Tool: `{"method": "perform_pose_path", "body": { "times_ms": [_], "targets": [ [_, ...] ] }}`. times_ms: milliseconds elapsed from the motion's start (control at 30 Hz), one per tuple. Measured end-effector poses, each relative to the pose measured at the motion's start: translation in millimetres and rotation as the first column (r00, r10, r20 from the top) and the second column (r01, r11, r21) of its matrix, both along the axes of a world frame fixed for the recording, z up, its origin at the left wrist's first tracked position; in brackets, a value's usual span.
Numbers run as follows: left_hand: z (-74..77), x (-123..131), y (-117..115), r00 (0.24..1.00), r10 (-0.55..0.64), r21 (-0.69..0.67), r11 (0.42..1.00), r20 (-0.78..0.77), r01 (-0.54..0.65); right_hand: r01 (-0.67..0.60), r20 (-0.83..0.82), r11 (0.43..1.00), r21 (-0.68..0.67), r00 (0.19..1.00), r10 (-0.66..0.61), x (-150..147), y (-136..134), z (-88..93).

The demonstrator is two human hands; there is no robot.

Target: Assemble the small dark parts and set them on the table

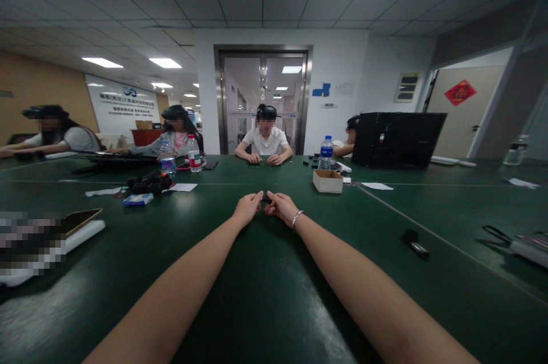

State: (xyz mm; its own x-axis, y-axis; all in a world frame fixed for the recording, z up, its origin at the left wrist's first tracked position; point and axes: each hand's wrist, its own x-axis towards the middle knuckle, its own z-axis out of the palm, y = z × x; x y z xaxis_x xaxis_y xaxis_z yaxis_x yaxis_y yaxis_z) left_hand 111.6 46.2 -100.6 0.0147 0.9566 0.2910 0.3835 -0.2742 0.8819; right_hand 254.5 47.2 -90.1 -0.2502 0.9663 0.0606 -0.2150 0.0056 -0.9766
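Both my arms reach out over the green table [240, 295], and my hands come together near its middle. My right hand [281, 208], with a silver bracelet at the wrist, is closed around a small black object [266, 199]. Its kind is too small to make out. Close beside it, my left hand [248, 209] pinches with thumb and fingers at the left end of that object. Whatever sits between the left fingertips is hidden.
An open cardboard box [327, 181] stands ahead to the right, a water bottle [326, 152] behind it. A black-and-silver item [415, 243] lies to the right. Black gear [149, 182] and a blue-white packet [137, 199] are at left. A person [264, 138] sits opposite; others sit around.
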Motion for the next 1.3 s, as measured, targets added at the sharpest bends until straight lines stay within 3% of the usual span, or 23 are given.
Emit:
{"method": "perform_pose_path", "body": {
  "times_ms": [133, 800, 1300],
  "targets": [
    [0.5, 1.0, -1.9, 0.999, 0.019, 0.024, 1.000, 0.045, -0.020, 0.010, -0.015, 1.000, -0.005, 1.000, -0.010, 0.4, -0.4, 0.4],
    [-3.8, -3.9, 4.4, 0.989, 0.022, 0.074, 0.997, -0.143, -0.012, 0.005, -0.001, 1.000, -0.002, 1.000, -0.005, -0.1, 1.2, -1.0],
    [0.0, -2.6, -3.5, 0.981, 0.020, 0.066, 0.998, -0.193, -0.008, 0.016, 0.015, 1.000, -0.009, 1.000, -0.016, 0.1, 1.2, -0.1]
  ]
}}
